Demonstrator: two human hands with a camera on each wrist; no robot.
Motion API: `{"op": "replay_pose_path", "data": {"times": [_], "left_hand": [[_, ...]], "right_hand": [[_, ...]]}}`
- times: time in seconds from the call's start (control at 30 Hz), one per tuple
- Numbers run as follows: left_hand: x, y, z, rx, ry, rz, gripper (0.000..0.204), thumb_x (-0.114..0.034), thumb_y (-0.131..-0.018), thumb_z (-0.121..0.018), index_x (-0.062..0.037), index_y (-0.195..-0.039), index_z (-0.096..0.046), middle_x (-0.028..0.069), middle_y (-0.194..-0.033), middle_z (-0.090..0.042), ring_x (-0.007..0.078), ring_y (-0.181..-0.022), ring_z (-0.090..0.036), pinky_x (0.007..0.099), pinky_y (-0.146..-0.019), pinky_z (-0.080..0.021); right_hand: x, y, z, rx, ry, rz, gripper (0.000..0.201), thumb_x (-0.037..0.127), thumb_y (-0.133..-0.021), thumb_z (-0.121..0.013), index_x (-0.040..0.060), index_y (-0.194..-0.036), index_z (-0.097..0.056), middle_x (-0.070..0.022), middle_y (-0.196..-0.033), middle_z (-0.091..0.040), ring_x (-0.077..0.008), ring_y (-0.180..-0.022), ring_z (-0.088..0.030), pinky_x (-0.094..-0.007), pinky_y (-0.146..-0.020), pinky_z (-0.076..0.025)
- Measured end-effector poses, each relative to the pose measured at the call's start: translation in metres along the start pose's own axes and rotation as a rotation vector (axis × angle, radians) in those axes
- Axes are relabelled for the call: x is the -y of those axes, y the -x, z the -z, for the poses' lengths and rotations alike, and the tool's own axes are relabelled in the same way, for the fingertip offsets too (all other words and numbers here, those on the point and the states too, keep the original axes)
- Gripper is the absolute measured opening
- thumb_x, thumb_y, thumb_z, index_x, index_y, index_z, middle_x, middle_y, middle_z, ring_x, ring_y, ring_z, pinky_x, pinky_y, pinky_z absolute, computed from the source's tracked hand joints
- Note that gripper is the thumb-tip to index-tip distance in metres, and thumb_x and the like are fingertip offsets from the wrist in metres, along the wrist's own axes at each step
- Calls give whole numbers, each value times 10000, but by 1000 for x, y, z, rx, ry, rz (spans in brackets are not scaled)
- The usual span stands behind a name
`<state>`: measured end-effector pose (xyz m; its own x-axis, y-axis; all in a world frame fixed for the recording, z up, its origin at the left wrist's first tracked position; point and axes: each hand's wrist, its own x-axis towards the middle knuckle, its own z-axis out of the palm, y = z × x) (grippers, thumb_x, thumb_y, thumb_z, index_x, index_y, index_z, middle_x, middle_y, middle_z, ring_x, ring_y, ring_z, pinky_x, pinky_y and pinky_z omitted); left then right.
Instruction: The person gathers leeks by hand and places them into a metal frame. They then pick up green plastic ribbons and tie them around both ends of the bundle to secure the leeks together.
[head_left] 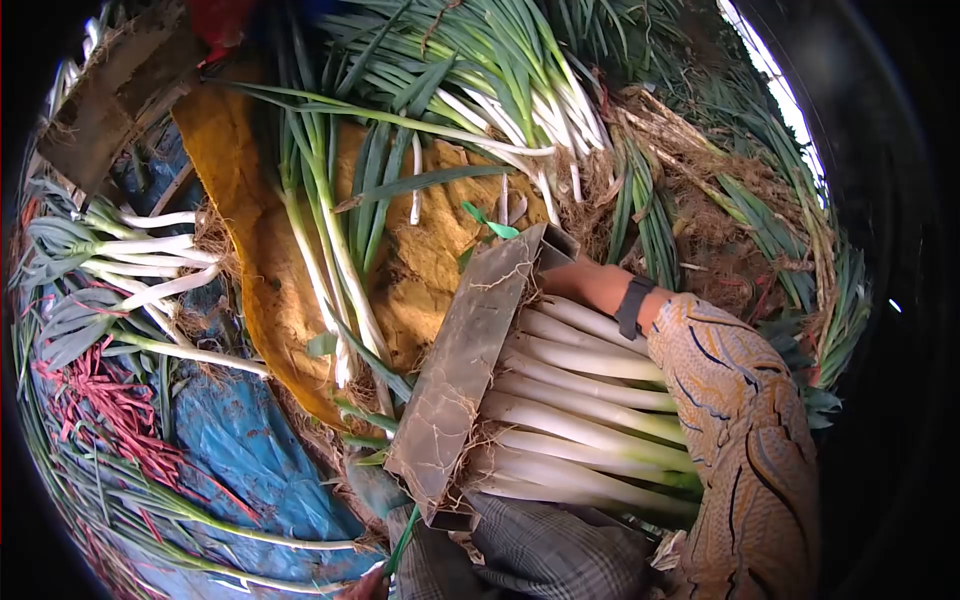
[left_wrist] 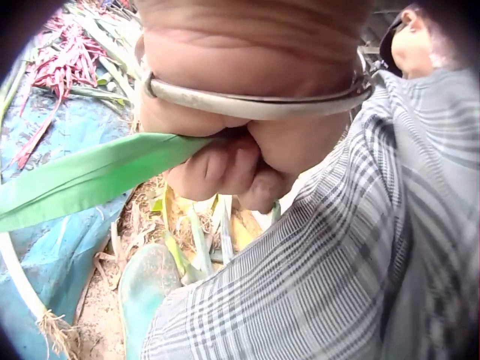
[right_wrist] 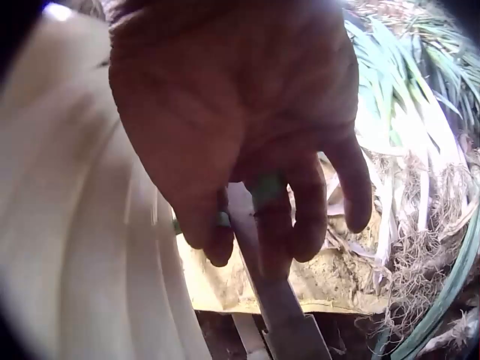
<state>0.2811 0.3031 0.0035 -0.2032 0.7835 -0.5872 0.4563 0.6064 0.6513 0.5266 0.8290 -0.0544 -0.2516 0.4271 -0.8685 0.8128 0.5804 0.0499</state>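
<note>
A row of trimmed leeks [head_left: 585,400] lies with its white ends against a dirty end board [head_left: 465,370]. Behind the board's upper end is my right hand [head_left: 578,283], its fingers hidden in the head view. Close up in the right wrist view, my right hand [right_wrist: 240,127] hangs beside the white leek shafts [right_wrist: 97,232], fingers bent, with bits of a green strip [right_wrist: 266,189] among them. Low by the knee, my left hand [left_wrist: 247,142] grips a green strip [left_wrist: 90,178] in curled fingers. That hand barely shows at the head view's bottom edge.
Loose leeks [head_left: 520,100] with roots are heaped at the back, over a yellow sheet [head_left: 225,170]. More leeks [head_left: 150,265] lie left on a blue tarp [head_left: 240,440], near a tangle of red strips [head_left: 105,400]. A plaid-covered leg [head_left: 560,550] is close to the board.
</note>
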Motion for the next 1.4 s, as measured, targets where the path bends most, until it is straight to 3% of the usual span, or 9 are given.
{"op": "replay_pose_path", "data": {"times": [0.1,0.17,0.23,0.47,0.83,0.97,1.1,1.17,1.4], "left_hand": [[-25,-35,9,92,-2,233,388,-114,-886,-593,-81,-1267,-525,163,-957,-676,297,-741,-624,349,-666,-504],[-17,-72,-9,-22,51,-195,494,-113,-770,-668,-151,-1248,-546,177,-795,-666,329,-637,-644,397,-545,-511],[-20,-112,-22,108,-35,-380,456,-129,-785,-640,-127,-1228,-532,140,-733,-654,350,-598,-626,410,-521,-507],[-25,-173,-83,-87,-137,-974,160,-152,-739,-615,-33,-847,-621,155,-856,-615,342,-788,-599,436,-720,-481],[-66,-149,-76,7,-86,-599,270,-145,-886,-511,-6,-1115,-550,246,-1040,-580,418,-974,-552,468,-879,-426],[-105,-174,-50,635,334,185,257,-217,-920,-449,-22,-1011,-589,217,-1007,-619,354,-897,-624,429,-799,-493],[-92,-155,-62,390,-355,-401,292,-305,-901,-458,-64,-1020,-573,253,-920,-613,416,-886,-604,501,-761,-482],[-107,-128,-45,319,-248,-211,239,-297,-877,-504,-96,-957,-604,215,-898,-610,377,-878,-605,482,-768,-464],[-190,-47,43,-88,-468,-962,60,-148,-813,-575,-102,-831,-610,109,-897,-604,298,-873,-587,414,-772,-441]], "right_hand": [[5,55,30,-166,241,130,310,329,-842,-518,89,-934,-690,-156,-1001,-634,-299,-975,-594,-395,-815,-475],[10,92,60,-360,436,217,293,330,-828,-547,79,-876,-690,-142,-889,-629,-287,-931,-576,-388,-803,-473],[-25,115,75,-610,272,494,243,274,-880,-553,56,-845,-655,-145,-811,-563,-264,-903,-555,-404,-801,-440],[13,278,75,-603,-1069,175,339,279,-958,-465,32,-734,-528,18,-534,-436,-93,-476,-428,-268,-598,-459],[21,361,1,-725,-1654,161,275,233,-994,-385,-9,-940,-504,78,-465,-273,-50,-384,-269,-243,-489,-370],[37,375,-9,-732,-1602,182,286,239,-993,-399,-22,-941,-501,76,-473,-281,-45,-405,-275,-244,-501,-358],[44,379,-21,-642,-1558,281,262,219,-986,-407,-16,-954,-519,75,-494,-301,-35,-422,-273,-241,-511,-371],[43,366,-21,-606,-1443,270,261,213,-983,-409,-17,-965,-532,75,-502,-311,-31,-429,-277,-240,-516,-383],[49,309,-20,-424,-1250,439,233,150,-961,-444,-32,-1011,-581,42,-579,-416,-57,-471,-363,-225,-474,-354]]}}
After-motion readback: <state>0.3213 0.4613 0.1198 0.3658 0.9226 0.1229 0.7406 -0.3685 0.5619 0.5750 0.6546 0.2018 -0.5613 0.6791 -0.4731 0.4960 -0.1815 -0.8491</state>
